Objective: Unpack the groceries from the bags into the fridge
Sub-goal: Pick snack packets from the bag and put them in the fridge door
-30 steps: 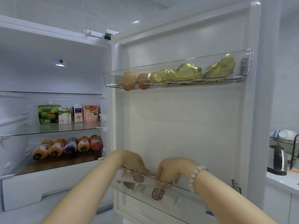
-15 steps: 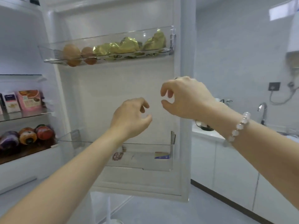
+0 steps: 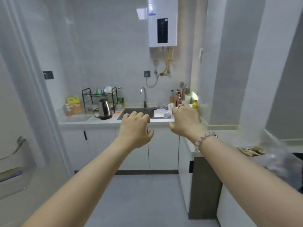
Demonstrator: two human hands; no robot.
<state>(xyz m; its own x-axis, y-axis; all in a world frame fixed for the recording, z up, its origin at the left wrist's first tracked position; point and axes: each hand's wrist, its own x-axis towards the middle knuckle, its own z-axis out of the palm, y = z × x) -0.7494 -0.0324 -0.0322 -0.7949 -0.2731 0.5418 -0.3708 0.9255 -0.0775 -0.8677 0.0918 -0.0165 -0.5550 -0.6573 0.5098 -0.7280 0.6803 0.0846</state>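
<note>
A head-height view of a small white kitchen, with two bare forearms stretched forward. A second ago both hands were down in the lower bin of the open fridge door, setting packets in place. Since then the view has swung to the right, away from the fridge and toward the far wall.

The left hand point(image 3: 135, 128) and right hand point(image 3: 186, 122) hover side by side in mid-air with fingers loosely curled, holding nothing. A beaded bracelet point(image 3: 205, 136) circles the right wrist.

The fridge door point(image 3: 19, 112) is now only a blurred white panel at the left edge, with its door bin point(image 3: 14, 169) low down; what is in the bin cannot be made out. Straight ahead are a kettle point(image 3: 105, 110) and a sink point(image 3: 136, 112).

At the far right a clear plastic bag point(image 3: 283, 163) sits on the surface point(image 3: 229, 136), smeared by motion, with something brown just beside it.

The empty hands and the turn suggest the last item is stowed and the person is heading back to the bag for more groceries. The bag is well apart from both hands, so a reach to the right comes next.
</note>
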